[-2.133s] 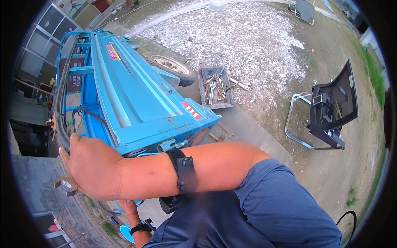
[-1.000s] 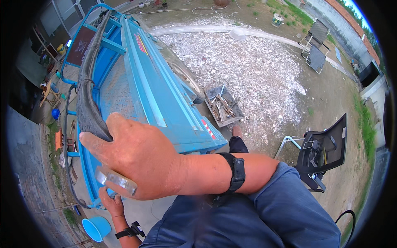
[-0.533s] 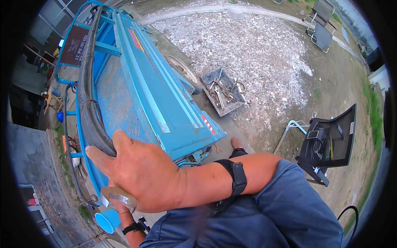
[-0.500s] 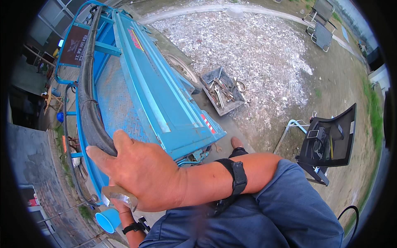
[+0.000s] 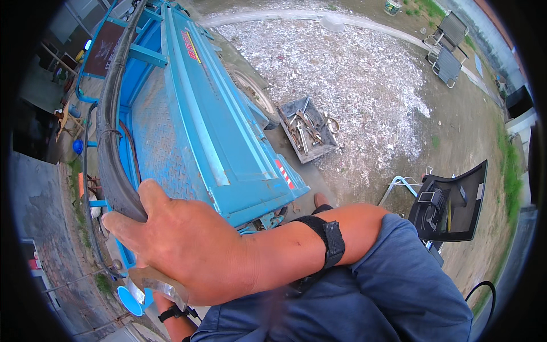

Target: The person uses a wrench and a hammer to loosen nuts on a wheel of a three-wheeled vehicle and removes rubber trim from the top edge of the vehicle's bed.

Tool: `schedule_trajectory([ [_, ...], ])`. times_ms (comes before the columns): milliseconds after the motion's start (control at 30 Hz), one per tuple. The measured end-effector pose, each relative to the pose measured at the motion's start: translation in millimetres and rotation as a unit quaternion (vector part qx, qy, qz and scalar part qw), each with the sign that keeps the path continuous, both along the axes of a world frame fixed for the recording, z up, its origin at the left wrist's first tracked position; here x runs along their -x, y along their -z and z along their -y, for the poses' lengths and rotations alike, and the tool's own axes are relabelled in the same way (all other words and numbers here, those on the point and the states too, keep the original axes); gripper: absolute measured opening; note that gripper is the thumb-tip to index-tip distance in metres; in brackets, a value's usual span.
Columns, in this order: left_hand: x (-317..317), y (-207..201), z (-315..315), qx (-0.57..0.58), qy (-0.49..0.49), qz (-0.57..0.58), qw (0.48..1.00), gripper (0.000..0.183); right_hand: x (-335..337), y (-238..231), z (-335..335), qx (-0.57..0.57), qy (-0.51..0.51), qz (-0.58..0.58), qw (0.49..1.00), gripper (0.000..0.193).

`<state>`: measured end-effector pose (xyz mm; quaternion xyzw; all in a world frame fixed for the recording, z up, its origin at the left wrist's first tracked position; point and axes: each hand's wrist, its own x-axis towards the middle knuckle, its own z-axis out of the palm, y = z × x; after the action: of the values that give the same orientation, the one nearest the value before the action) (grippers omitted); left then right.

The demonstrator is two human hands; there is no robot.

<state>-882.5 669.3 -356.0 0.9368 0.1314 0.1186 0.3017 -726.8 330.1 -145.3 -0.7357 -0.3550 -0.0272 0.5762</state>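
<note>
My right hand (image 5: 188, 245), with a black strap (image 5: 333, 244) round its forearm, reaches left across my lap. Its fingers are bent over the near part of a thick, dark, curved rubber tube (image 5: 114, 165), which runs away along the blue cart bed (image 5: 165, 137). From under this hand juts a shiny curved metal piece (image 5: 159, 280); its kind I cannot make out. My left hand (image 5: 161, 297), with a black wristband (image 5: 172, 313), lies below and behind the right one. Its fingers are hidden.
Right of the cart's blue side panel (image 5: 213, 125) sits a grey tray (image 5: 319, 153) of wrenches and other tools. A dark chair (image 5: 478, 199) with a cable stands at the right. A blue basin (image 5: 130, 301) is low left. Whitish scraps (image 5: 353, 74) cover the ground beyond.
My right hand and the near part of the tube have shifted slightly left and down in the picture. The basin and metal piece also appear further left. The grip looks the same.
</note>
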Motion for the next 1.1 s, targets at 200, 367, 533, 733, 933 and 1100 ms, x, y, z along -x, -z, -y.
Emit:
schedule_trajectory([
  [200, 5.3, 8.1, -28.6, -0.044, -0.017, -0.008, 0.999, 0.050, -4.9, -4.5, -27.1, -0.028, -0.011, 0.040, 0.999, 0.050],
  [367, 1.2, 13.3, -40.7, -0.061, -0.019, -0.014, 0.998, 0.050, -7.5, -5.8, -39.8, -0.037, -0.033, 0.055, 0.997, 0.052],
  [533, -2.4, 13.7, -46.6, -0.073, -0.018, -0.019, 0.997, 0.051, -12.1, -4.2, -47.0, -0.063, -0.051, 0.063, 0.995, 0.051],
  [733, -2.1, 13.2, -54.0, -0.080, -0.012, -0.023, 0.996, 0.051, -6.2, -12.8, -47.5, -0.029, -0.047, 0.011, 0.998, 0.047],
  [933, -6.5, 17.8, -60.7, -0.086, -0.005, -0.019, 0.996, 0.051, -6.0, -11.2, -48.3, -0.013, -0.019, 0.022, 1.000, 0.047],
  [1100, -15.6, 30.6, -60.9, -0.082, 0.010, -0.010, 0.997, 0.051, -11.4, -5.2, -47.0, -0.036, -0.001, 0.063, 0.997, 0.048],
])
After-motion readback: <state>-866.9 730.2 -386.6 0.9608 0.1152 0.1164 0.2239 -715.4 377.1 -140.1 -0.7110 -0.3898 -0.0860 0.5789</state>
